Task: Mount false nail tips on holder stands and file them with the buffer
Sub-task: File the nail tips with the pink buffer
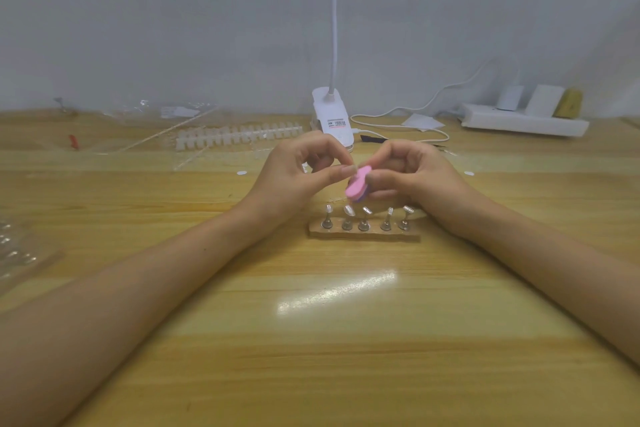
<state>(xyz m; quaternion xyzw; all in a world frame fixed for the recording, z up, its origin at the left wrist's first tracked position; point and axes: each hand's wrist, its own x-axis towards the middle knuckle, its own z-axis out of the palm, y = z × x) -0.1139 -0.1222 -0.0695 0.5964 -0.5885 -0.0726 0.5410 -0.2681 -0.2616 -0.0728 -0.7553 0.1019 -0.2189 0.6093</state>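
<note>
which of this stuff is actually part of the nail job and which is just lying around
In use: pink buffer in right hand; left hand, seemingly pinching a tip against it; holder stands with mounted tips; tip strip.
Lying about: clamp lamp; power strip; clear packaging.

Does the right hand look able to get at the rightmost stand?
Probably yes: the stand sits close by the right hand, nothing between. But that hand holds the buffer, so it might have to put it down first.
</note>
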